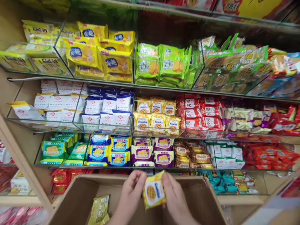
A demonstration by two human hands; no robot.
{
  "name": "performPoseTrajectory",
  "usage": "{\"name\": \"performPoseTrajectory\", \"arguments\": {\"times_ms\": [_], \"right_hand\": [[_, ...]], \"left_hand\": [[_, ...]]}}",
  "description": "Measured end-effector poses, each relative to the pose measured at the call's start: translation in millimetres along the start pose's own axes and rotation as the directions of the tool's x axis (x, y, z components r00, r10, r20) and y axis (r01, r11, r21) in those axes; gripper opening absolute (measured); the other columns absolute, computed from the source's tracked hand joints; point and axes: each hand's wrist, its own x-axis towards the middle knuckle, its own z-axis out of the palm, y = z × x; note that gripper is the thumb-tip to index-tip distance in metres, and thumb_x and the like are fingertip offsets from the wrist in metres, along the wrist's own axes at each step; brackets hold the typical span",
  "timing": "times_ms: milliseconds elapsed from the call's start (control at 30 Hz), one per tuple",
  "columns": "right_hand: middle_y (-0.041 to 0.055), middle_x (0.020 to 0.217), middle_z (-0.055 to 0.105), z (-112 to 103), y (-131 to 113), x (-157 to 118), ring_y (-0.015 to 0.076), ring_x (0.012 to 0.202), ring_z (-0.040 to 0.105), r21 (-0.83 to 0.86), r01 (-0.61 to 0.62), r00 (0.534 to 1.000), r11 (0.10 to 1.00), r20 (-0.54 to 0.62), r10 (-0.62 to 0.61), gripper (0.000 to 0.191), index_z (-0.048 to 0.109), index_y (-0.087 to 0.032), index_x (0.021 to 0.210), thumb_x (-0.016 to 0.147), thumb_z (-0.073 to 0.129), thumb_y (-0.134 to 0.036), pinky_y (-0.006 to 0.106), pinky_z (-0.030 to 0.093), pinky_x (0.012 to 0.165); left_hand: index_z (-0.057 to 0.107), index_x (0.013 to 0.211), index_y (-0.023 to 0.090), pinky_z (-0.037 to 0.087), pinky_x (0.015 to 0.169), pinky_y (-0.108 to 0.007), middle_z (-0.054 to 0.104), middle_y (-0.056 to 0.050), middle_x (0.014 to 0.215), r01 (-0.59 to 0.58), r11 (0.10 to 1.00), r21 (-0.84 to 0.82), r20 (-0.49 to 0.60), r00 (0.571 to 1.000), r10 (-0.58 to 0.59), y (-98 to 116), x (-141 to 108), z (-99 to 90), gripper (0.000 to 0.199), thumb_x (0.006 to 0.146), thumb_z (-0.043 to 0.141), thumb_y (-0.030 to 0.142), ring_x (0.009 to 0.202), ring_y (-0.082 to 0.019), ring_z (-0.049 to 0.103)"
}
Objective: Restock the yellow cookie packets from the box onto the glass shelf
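A yellow and white cookie packet (154, 191) with a round cookie picture is held up over an open cardboard box (112, 178). My left hand (132, 195) pinches its left edge, with thumb and fingers pressed together. On the opposite side, my right hand (174, 197) grips the packet with the thumb in front; its other fingers are mostly hidden behind. Inside the box at the left lies a gold-coloured packet (99, 208). Matching cookie packets (157, 122) stand in rows on the middle shelf straight ahead.
Glass shelf fronts (133, 67) and dividers split the rack into compartments. Green biscuit packets (172, 64), white packets (107, 107), red packets (203, 112) and purple biscuit packets (163, 158) fill nearby sections. A wooden side panel (25, 168) bounds the left.
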Motion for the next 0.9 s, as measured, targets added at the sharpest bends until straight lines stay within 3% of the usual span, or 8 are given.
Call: {"name": "performPoseTrajectory", "arguments": {"times_ms": [167,367,567,667,733,767,833,900], "right_hand": [[-0.0014,0.057,0.056,4,-15,5,0.0115,0.043,0.050,0.324,-0.142,0.983,0.935,-0.068,0.173,0.045,0.050,-0.019,0.079,0.074,0.040,-0.062,0.018,0.034,0.030],[0.0010,0.066,0.060,3,-12,1,0.0118,0.048,0.053,0.439,-0.128,0.984,0.889,-0.056,0.169,0.041,0.051,-0.017,0.085,0.077,0.042,-0.056,0.017,0.035,0.030],[0.0027,0.073,0.062,-1,-2,-9,0.0090,0.045,0.049,0.266,-0.025,0.991,0.964,0.137,-0.012,0.048,0.048,-0.016,0.101,0.068,0.058,-0.050,0.016,0.037,0.031],[0.0066,0.085,0.063,-22,-18,-4,0.0140,0.061,0.057,0.074,0.174,0.983,0.982,0.041,-0.178,0.043,0.047,-0.018,0.105,0.071,0.058,-0.043,0.023,0.048,0.047],[0.0076,0.096,0.060,-42,-46,10,0.0180,0.080,0.058,-0.113,0.407,0.902,0.906,-0.105,-0.418,0.036,0.048,-0.021,0.105,0.074,0.057,-0.037,0.029,0.050,0.067],[0.0072,0.100,0.059,-51,-63,21,0.0190,0.087,0.057,-0.215,0.529,0.809,0.821,-0.167,-0.564,0.035,0.048,-0.023,0.107,0.075,0.057,-0.033,0.032,0.049,0.074],[0.0065,0.105,0.055,-65,-101,49,0.0201,0.094,0.054,-0.414,0.703,0.558,0.578,-0.183,-0.810,0.035,0.047,-0.026,0.111,0.077,0.055,-0.027,0.036,0.045,0.081],[0.0065,0.104,0.054,-68,-133,81,0.0200,0.095,0.052,-0.569,0.756,0.368,0.324,-0.040,-0.929,0.037,0.046,-0.027,0.116,0.080,0.051,-0.021,0.038,0.043,0.083]], "left_hand": [[0.044,0.063,0.019,0.038,0.048,-0.020,0.047,0.005,0.054,-0.064,0.997,0.051,-0.036,0.997,0.066,2,19,11.8,0.037,0.075,0.048,0.053,0.052,-0.010,0.045],[0.040,0.058,0.019,0.034,0.047,-0.018,0.042,0.006,0.053,-0.153,0.982,0.107,-0.071,0.984,0.161,-8,27,12.8,0.036,0.077,0.049,0.049,0.051,-0.009,0.039],[0.042,0.059,0.019,0.034,0.045,-0.020,0.041,0.005,0.051,-0.205,0.971,0.122,-0.115,0.969,0.219,-6,18,4.6,0.035,0.080,0.044,0.047,0.048,-0.009,0.039],[0.049,0.079,0.020,0.038,0.047,-0.021,0.051,0.003,0.062,-0.183,0.973,0.139,0.025,0.983,0.181,-3,12,-18.1,0.030,0.084,0.036,0.047,0.051,-0.011,0.046],[0.050,0.090,0.021,0.040,0.052,-0.022,0.055,0.002,0.069,-0.164,0.953,0.255,0.147,0.981,0.130,-6,9,-38.6,0.027,0.085,0.035,0.044,0.056,-0.012,0.050],[0.051,0.089,0.021,0.041,0.054,-0.022,0.055,0.001,0.071,-0.174,0.925,0.337,0.196,0.974,0.112,-10,7,-48.7,0.026,0.085,0.037,0.043,0.059,-0.012,0.051],[0.054,0.082,0.020,0.041,0.058,-0.021,0.055,0.001,0.068,-0.205,0.841,0.501,0.290,0.955,0.060,-22,1,-65.8,0.023,0.083,0.042,0.040,0.061,-0.011,0.051],[0.057,0.077,0.019,0.042,0.060,-0.022,0.056,0.001,0.066,-0.193,0.769,0.610,0.325,0.946,-0.020,-35,-7,-76.7,0.023,0.082,0.046,0.039,0.063,-0.012,0.053]]}}
